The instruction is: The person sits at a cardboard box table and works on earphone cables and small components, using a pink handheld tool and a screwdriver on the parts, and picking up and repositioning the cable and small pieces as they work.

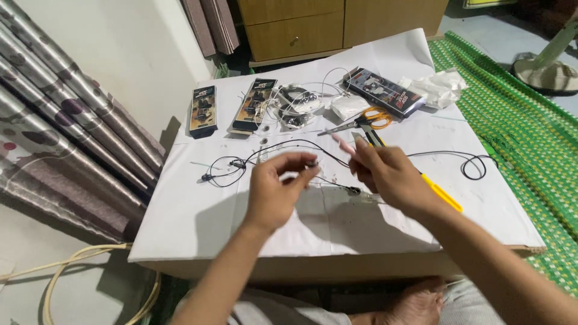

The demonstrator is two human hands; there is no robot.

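Two dark packs lie near the table's far left corner. At mid-table the left hand pinches a small piece on the black wire between thumb and fingertips. Just right of it the right hand pinches a pale pink bit, with scissors beyond and a yellow cutter beneath its wrist.

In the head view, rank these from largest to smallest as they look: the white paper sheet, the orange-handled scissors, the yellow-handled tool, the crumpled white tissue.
1. White paper sheet, by far the largest.
2. Yellow-handled tool, partly hidden by the right hand.
3. Crumpled white tissue and orange-handled scissors: too alike to rank.
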